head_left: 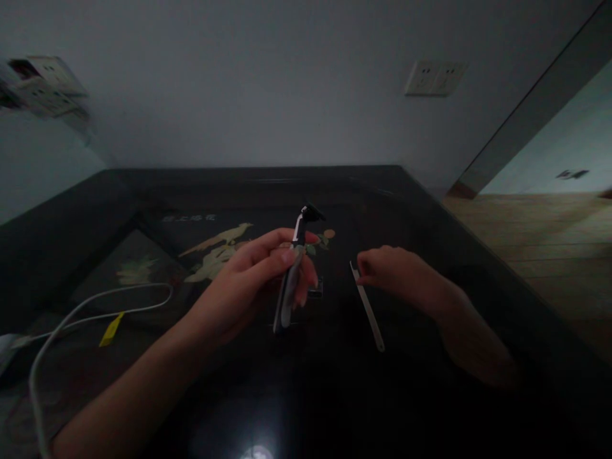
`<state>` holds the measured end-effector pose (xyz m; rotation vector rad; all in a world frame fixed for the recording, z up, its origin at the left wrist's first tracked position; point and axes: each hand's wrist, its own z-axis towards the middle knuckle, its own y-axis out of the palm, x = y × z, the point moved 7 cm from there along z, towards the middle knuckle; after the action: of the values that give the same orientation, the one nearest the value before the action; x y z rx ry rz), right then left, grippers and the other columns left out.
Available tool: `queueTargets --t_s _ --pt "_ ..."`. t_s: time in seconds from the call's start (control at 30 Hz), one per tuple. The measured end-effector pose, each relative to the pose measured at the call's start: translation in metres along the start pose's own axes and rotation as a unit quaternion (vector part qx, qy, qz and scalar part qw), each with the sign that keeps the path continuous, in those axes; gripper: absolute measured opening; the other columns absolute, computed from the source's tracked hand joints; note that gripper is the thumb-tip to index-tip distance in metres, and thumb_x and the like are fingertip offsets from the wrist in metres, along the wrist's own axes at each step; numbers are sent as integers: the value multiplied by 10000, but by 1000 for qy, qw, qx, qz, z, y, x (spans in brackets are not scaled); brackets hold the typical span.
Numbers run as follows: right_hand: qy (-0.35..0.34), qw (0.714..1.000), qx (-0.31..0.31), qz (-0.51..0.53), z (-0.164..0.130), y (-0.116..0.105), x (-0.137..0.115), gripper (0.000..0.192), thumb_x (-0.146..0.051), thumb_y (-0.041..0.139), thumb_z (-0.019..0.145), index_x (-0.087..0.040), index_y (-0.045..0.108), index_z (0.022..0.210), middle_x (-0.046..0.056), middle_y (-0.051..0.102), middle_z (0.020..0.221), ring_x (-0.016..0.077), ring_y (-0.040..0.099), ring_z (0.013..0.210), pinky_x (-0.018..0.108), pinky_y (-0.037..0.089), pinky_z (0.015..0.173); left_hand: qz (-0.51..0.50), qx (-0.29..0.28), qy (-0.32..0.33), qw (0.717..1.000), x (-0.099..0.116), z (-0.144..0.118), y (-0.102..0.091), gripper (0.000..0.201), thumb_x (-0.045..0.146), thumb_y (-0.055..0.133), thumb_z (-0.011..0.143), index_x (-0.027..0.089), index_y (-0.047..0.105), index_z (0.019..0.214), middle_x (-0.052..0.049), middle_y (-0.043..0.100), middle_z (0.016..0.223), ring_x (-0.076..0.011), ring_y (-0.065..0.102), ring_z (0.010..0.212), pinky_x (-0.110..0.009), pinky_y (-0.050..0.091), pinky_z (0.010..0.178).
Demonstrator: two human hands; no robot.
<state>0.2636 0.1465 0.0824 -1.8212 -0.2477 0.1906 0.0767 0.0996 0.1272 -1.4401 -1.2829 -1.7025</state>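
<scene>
With the left hand (253,280) clamped on the razor (292,274) and the right hand (389,271) pinching the metal strip (367,307) on the table (430,255), a slipping finger could meet the blade.

Dark, glossy table (335,395) fills the view, its top inlaid with a pale bird-and-branch picture (217,252) and a line of small characters (189,218) above it. On the left, a white cable (95,306) loops across the surface, a yellow tag (111,329) on it. Right of centre, a slim pale metal strip (368,312) lies flat on the dark top, running diagonally, its far end at the right hand (396,271) (fingertips at or on it, hard to tell in this dim light). A small, dark, squarish object (315,290) sits just beside the strip, partly hidden. A bright glare spot shows on the near edge.
</scene>
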Motion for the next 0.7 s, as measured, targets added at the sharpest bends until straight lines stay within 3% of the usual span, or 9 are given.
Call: queueTargets --t_s 0.13,0.27,0.4,0.5,0.7 --pt "10 995 -102 -23 25 38 3 249 -246 675 804 -141 659 1029 172 693 1090 298 689 974 325 485 694 28 -18 -20 999 -5 2 1 239 254 632 867 166 616 1089 -18 688 759 -107 610 593 -169 482 499" --pt "-1 984 -172 43 31 55 -1 215 -126 591 804 -106 640 1012 142 735 933 230 723 784 277 480 604 36 -29 -26 999 -6 3 3 241 265 629 867 170 605 1088 -19 689 764 -112 603 596 -177 474 494" --pt "-18 984 -155 83 32 54 -7 225 -32 544 775 -106 635 967 106 739 809 170 690 582 253 451 537 45 -22 -23 998 -5 3 4 241 261 637 857 166 606 1077 -20 687 760 -112 599 591 -182 465 489" --pt "-22 985 -141 98 34 54 -10 211 -34 548 780 -124 623 956 89 736 799 156 674 551 248 442 537 49 -31 -25 998 -8 4 6 271 276 646 849 165 603 1092 -24 687 760 -117 598 585 -187 456 477" --pt "-49 992 -72 88 41 55 -21 135 -102 553 813 -141 610 930 132 717 933 224 700 782 269 431 608 56 -36 -33 997 -13 5 6 263 289 631 864 172 594 1097 -33 696 796 -122 600 596 -196 458 485"
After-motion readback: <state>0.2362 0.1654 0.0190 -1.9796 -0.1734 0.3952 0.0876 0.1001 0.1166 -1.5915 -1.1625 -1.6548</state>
